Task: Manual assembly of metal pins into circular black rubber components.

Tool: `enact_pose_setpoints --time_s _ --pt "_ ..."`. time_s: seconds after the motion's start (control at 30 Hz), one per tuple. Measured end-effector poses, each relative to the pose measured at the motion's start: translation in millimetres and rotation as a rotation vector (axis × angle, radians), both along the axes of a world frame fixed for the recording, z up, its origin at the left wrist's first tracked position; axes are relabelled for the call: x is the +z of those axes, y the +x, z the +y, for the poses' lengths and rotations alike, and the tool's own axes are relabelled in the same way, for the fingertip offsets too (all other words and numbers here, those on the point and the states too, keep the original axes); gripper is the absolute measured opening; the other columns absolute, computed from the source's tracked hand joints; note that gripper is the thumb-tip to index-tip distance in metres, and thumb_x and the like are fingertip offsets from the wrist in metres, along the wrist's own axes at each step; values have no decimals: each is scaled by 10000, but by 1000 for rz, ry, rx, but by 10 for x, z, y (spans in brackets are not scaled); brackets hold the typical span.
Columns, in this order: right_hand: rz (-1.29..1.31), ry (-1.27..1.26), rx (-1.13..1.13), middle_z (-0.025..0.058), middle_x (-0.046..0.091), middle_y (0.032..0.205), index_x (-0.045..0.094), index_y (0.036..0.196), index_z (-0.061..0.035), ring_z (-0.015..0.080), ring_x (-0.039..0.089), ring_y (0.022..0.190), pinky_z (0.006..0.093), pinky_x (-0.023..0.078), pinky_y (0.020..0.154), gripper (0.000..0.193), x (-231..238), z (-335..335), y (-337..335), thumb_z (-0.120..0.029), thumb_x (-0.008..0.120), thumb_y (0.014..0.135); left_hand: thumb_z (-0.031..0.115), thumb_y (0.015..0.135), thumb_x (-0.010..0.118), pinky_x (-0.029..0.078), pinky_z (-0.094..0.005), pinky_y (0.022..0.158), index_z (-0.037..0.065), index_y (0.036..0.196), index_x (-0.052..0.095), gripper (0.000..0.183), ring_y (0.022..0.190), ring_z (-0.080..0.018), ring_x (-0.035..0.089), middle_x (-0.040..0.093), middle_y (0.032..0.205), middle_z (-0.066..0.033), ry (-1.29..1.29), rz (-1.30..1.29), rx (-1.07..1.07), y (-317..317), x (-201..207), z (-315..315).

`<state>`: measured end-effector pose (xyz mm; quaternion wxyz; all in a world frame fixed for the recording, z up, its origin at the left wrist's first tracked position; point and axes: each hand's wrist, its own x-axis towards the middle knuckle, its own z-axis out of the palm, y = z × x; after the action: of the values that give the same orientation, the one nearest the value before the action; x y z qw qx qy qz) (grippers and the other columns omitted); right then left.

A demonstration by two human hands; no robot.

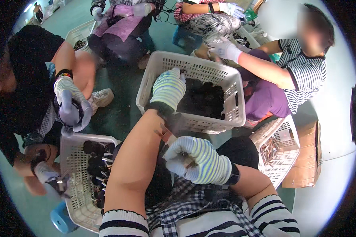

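My left hand (169,90), in a striped knit glove, reaches over the near left part of a white plastic basket (209,122). Its fingers are curled; a small dark bit shows at the tips, but what they hold is hidden. Black pieces (203,98) lie heaped inside this basket. Closer to my body, my right hand (199,160), gloved alike, is closed around copper-coloured metal strips (164,134). Their forked ends stick out past the thumb side, next to my left forearm. Another brownish end shows inside the fist.
A white basket (73,170) at lower left holds black parts with shiny metal ends. At right, another basket (290,136) contains copper-coloured pieces, beside a cardboard box (310,158). Gloved co-workers sit around; one at left holds a dark round part (70,114). A blue stool (62,218) stands lower left.
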<state>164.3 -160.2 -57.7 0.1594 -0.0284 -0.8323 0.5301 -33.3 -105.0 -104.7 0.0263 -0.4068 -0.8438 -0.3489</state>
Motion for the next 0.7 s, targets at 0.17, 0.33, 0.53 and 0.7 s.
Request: enact_pose_setpoints --time_s 0.17,0.33,0.53,0.7 --pt "-54 -109 27 57 593 743 579 861 -56 145 580 669 282 482 619 130 -167 52 -110 -113 678 800 260 886 518 498 -456 817 67 993 643 253 892 -355 641 670 929 -191 -27 62 12 -22 5 -51" --pt "-150 -236 30 -4 561 712 579 862 -47 70 518 673 238 447 618 145 -206 66 -164 -154 673 840 228 867 537 497 -463 799 63 979 638 224 870 -356 643 671 906 -187 58 125 -6 -24 27 -101" --pt "-490 -681 23 -24 525 667 582 867 -75 43 495 606 217 419 548 122 137 103 -106 -175 653 863 188 864 514 520 -448 741 65 942 633 188 835 -340 658 674 869 -179 -11 190 -20 -28 45 -123" --pt "-250 -544 52 -28 530 638 577 864 -87 56 503 543 218 405 485 129 -63 80 -171 -196 645 874 94 862 439 533 -420 724 48 986 612 218 840 -311 670 674 903 -171 -89 252 -130 100 -52 30"
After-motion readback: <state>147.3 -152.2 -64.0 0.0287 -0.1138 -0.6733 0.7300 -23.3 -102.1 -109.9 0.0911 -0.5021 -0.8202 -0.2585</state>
